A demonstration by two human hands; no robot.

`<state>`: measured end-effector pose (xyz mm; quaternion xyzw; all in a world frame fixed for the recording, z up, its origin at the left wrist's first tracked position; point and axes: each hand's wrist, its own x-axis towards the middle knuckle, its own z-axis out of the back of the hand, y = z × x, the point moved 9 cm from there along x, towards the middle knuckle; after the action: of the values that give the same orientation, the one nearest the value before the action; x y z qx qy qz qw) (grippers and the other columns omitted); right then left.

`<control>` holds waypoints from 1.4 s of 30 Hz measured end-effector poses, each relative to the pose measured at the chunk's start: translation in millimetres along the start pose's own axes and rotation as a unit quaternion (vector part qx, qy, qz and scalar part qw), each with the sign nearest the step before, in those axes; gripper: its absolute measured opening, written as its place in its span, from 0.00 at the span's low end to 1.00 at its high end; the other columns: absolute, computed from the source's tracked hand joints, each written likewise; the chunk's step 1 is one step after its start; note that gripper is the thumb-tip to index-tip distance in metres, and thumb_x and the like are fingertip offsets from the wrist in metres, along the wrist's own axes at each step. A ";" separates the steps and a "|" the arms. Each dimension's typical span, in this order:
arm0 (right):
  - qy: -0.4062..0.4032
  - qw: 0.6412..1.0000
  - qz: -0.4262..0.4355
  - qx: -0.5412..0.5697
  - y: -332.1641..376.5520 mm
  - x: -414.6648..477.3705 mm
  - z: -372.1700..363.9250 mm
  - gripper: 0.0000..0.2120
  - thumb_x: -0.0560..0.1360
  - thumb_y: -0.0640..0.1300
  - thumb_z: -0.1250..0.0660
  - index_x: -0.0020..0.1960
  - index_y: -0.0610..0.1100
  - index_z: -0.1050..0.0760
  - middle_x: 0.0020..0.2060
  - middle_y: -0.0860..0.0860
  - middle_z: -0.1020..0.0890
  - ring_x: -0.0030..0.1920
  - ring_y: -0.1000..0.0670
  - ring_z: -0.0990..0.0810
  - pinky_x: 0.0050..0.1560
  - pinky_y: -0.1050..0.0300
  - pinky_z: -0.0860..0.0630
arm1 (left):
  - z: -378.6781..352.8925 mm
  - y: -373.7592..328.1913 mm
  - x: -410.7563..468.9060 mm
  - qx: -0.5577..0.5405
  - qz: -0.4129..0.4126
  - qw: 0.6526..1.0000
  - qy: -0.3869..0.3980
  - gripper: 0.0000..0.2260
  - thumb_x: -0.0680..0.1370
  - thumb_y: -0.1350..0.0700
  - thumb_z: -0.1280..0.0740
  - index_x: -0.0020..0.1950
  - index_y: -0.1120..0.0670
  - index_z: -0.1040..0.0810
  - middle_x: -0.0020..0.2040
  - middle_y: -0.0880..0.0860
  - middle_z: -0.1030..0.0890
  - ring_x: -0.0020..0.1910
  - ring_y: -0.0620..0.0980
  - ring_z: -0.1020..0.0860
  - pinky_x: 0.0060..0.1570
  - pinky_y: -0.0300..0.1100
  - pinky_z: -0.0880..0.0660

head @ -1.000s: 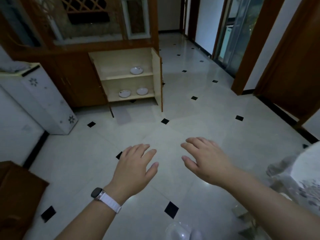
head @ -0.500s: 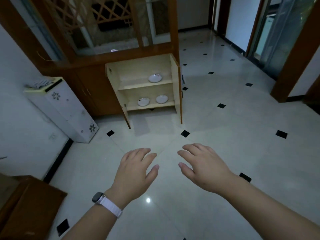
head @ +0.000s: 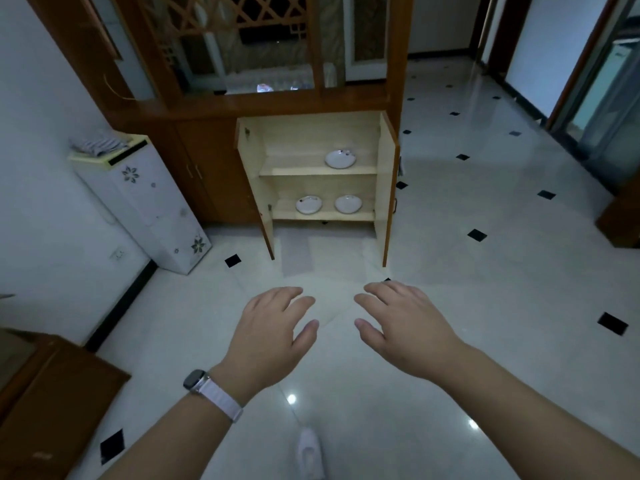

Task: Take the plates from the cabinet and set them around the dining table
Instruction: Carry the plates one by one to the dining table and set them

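Nearest, at the bottom edge: a white shoe (head: 309, 452) on the glossy pale tiled floor (head: 485, 306) with small black diamond insets. Just above it, both forearms stretched forward, palms down. Left hand (head: 270, 336) with fingers loosely spread and slightly curled, thumb out to the right, holding nothing and touching nothing; a watch with a white strap (head: 207, 389) on that wrist. Right hand (head: 405, 327) the same, fingers relaxed and apart, empty, hovering over the floor; thumbs of the two hands near each other but not touching. At the near left, the corner of a dark brown wooden piece of furniture (head: 52, 403). Farther left, against the wall, a white appliance with flower decals (head: 145, 202), folded cloth on its top. Beyond the hands, well apart from them, the low wooden cabinet (head: 311, 140) with both doors swung open, light wood inside. On the lower shelf, two white plates (head: 309, 204) side by side, the left one with dark marks at its rim, the right one (head: 348, 204) just beside it. On the upper shelf, a single white plate (head: 340, 158) toward the right. Above the cabinet, a lattice and glass partition (head: 263, 36); at the far right, a doorway with glass sliding panels (head: 602, 98).
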<state>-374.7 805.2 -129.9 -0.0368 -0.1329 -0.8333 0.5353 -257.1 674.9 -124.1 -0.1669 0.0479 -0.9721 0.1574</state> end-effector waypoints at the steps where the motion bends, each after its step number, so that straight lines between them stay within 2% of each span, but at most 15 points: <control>1: 0.005 1.000 0.000 -0.002 -2.0 13.9 -5.6 0.20 0.76 0.58 0.45 0.60 0.48 0.24 0.57 0.51 0.20 0.58 0.46 0.23 0.56 0.49 0.26 | -6.2 10.8 10.3 0.000 -0.002 1.000 0.003 0.17 0.77 0.45 0.40 0.59 0.51 0.20 0.58 0.52 0.19 0.57 0.53 0.22 0.57 0.49 0.29; 10: 0.034 0.998 -0.037 -0.049 -39.7 174.1 -42.4 0.22 0.77 0.59 0.48 0.62 0.50 0.25 0.60 0.52 0.22 0.61 0.48 0.25 0.59 0.50 0.28 | -56.5 134.7 144.7 -0.033 -0.007 0.999 0.018 0.18 0.77 0.45 0.41 0.60 0.51 0.20 0.58 0.52 0.19 0.58 0.52 0.22 0.58 0.48 0.29; 14: 0.021 0.996 -0.053 -0.062 -46.9 253.2 -38.3 0.23 0.77 0.60 0.48 0.62 0.50 0.25 0.60 0.53 0.22 0.62 0.48 0.25 0.59 0.49 0.27 | -57.1 186.2 204.1 -0.062 -0.016 0.998 0.009 0.17 0.77 0.45 0.41 0.61 0.49 0.21 0.59 0.50 0.19 0.59 0.50 0.23 0.59 0.46 0.31; 18: 0.006 0.995 -0.051 -0.084 -50.9 311.9 -35.2 0.22 0.77 0.59 0.47 0.62 0.49 0.26 0.59 0.52 0.22 0.61 0.48 0.25 0.58 0.50 0.27 | -59.1 227.5 261.2 -0.065 -0.031 0.997 0.004 0.18 0.77 0.45 0.41 0.60 0.50 0.21 0.58 0.51 0.19 0.57 0.52 0.22 0.58 0.48 0.28; 23: 0.015 0.993 -0.038 -0.109 -59.4 362.5 -42.8 0.21 0.76 0.59 0.45 0.59 0.49 0.24 0.56 0.51 0.20 0.58 0.47 0.22 0.56 0.50 0.24 | -64.1 256.9 305.3 -0.087 -0.025 0.996 0.001 0.19 0.77 0.44 0.41 0.61 0.50 0.21 0.59 0.50 0.19 0.58 0.52 0.23 0.57 0.48 0.28; 32: 0.018 0.996 -0.050 -0.068 -119.8 455.8 -73.7 0.23 0.76 0.60 0.46 0.61 0.49 0.24 0.58 0.51 0.20 0.58 0.47 0.22 0.56 0.50 0.25 | -107.5 298.6 392.2 -0.076 -0.009 0.996 0.041 0.21 0.78 0.41 0.44 0.64 0.49 0.23 0.63 0.51 0.22 0.62 0.52 0.25 0.60 0.47 0.32; 36: -0.009 0.998 -0.040 -0.047 -159.3 516.1 -86.5 0.22 0.76 0.59 0.45 0.60 0.48 0.23 0.55 0.51 0.19 0.56 0.47 0.22 0.52 0.52 0.25 | -132.0 317.4 453.0 -0.036 -0.004 0.999 0.040 0.20 0.77 0.42 0.42 0.62 0.50 0.22 0.60 0.50 0.20 0.57 0.52 0.23 0.56 0.45 0.30; 42: 0.002 0.999 -0.047 -0.017 -243.2 605.4 -99.0 0.22 0.76 0.59 0.46 0.60 0.48 0.23 0.55 0.51 0.20 0.56 0.47 0.22 0.53 0.49 0.24 | -168.7 329.8 560.7 -0.008 0.003 0.998 0.063 0.19 0.77 0.43 0.42 0.62 0.51 0.22 0.60 0.51 0.21 0.57 0.53 0.23 0.54 0.45 0.29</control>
<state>-842.8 340.4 -146.1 -0.0382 -0.1189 -0.8597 0.4953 -720.4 189.2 -157.2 -0.1068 0.0658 -0.9798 0.1555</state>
